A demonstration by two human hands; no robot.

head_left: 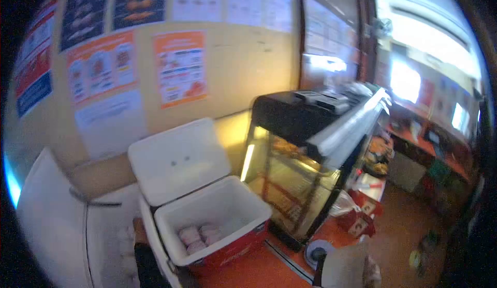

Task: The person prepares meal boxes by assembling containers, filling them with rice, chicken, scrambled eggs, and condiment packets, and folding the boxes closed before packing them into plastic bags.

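Observation:
My left hand (139,231), below it a dark sleeve, is at the inner right edge of an open white chest (105,218). Its fingers are too blurred to make out, and I cannot tell whether it holds anything. Pale wrapped packs (127,246) lie inside that chest, partly behind the sleeve. Just right of the hand stands a red cooler box (240,244) with a white lining and its white lid (178,161) tilted up. Several pinkish packs (196,237) rest on its floor. My right hand does not show.
A lit glass food warmer (290,184) with a dark top stands right of the cooler on a red counter (233,272). Red printed boxes (360,223), a round grey-white item (318,252) and a pale sheet-like thing (346,267) sit nearby. Posters (180,68) cover the wall.

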